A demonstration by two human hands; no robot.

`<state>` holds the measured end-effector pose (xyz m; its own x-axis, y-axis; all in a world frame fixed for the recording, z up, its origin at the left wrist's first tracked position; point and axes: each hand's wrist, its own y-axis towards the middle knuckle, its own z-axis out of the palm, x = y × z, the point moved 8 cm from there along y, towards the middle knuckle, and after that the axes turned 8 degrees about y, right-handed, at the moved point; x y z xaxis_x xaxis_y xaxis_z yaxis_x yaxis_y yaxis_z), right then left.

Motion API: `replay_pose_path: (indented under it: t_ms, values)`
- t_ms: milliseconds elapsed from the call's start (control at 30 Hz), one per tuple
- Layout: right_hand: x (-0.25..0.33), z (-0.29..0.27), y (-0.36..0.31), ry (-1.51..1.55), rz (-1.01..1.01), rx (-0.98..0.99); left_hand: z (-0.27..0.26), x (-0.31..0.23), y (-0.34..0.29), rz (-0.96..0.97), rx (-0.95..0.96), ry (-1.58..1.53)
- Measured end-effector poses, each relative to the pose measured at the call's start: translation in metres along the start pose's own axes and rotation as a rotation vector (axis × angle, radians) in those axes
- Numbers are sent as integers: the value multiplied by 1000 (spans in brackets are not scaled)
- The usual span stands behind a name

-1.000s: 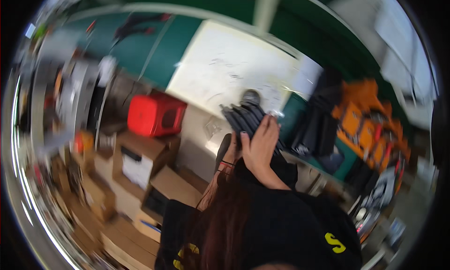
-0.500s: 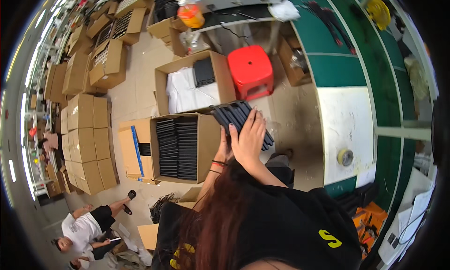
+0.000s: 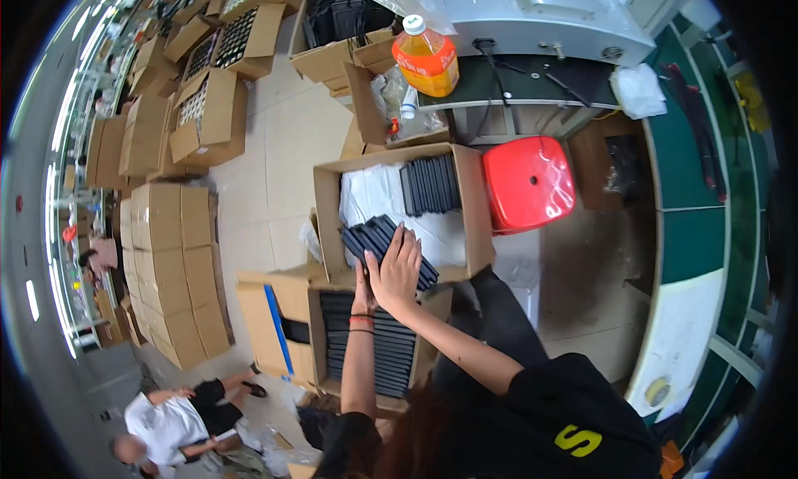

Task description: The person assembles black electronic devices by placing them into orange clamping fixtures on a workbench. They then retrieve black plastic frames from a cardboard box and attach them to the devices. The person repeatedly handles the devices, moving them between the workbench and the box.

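Between my two hands is a row of thin black slabs point(image 3: 374, 232), held together side by side; their exact kind I cannot make out. My left hand point(image 3: 364, 288) supports the row at its near left side, mostly hidden. Across the top lies my right hand point(image 3: 399, 270), fingers pressed on the slabs. Both are over the near part of an open carton point(image 3: 326, 184) lined with white sheet point(image 3: 370, 190). A second row of black slabs point(image 3: 430, 186) stands at that carton's far right. Just nearer, another carton point(image 3: 431, 309) is packed with similar slabs point(image 3: 366, 346).
A red stool point(image 3: 529, 184) stands right of the lined carton. An orange drink bottle point(image 3: 428, 59) is on the dark bench behind. Stacked cartons point(image 3: 170, 263) line the left, and a person in a white shirt point(image 3: 162, 425) sits at lower left. A green-topped bench point(image 3: 690, 246) runs along the right.
My hands have carried the row of slabs from beside the packed carton to over the lined carton. The head view has shifted, so the surroundings appear lower and further right.
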<state>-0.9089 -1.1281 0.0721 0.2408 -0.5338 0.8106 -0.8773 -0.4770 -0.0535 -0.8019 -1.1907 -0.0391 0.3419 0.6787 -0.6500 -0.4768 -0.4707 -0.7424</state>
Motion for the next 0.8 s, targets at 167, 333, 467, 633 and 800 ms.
replay_pose_path:
  t_ms: [167, 333, 467, 633, 800]
  values:
    - [-64, 105, 85, 22, 160, -55, -38, 4, 149, -33, 25, 150]
    - [-108, 203, 144, -16, 247, -78, -73, 10, 268, -34, 49, 308]
    - [-146, 239, 157, -9, 334, -123, -88, 24, 327, -38, 84, 404]
    - [-169, 252, 165, 60, 306, -138, -101, 28, 368, -2, 105, 513]
    - [-170, 253, 167, 66, 303, -78, -106, 34, 378, 70, 105, 605]
